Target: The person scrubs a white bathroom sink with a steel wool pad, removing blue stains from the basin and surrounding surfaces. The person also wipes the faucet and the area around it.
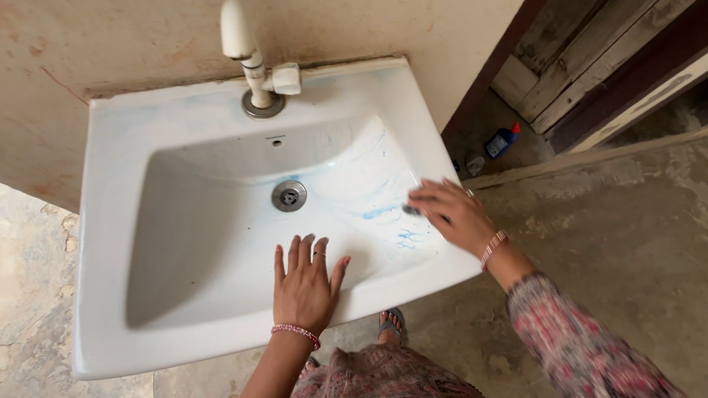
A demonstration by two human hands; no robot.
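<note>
The person wears a garment with a dense print in pink, red, grey and dark tones. The right sleeve (601, 361) is long and covers the arm almost to the wrist. The left arm is bare up to the picture's edge. On the left wrist sits a thin pink beaded bracelet (296, 332). On the right wrist sits a bangle (493, 248) in pink and gold tones. The left hand (306, 284) has a small ring (318, 254) on one finger. The same printed cloth (394, 384) covers the body below. One foot shows a grey sandal (390, 326).
</note>
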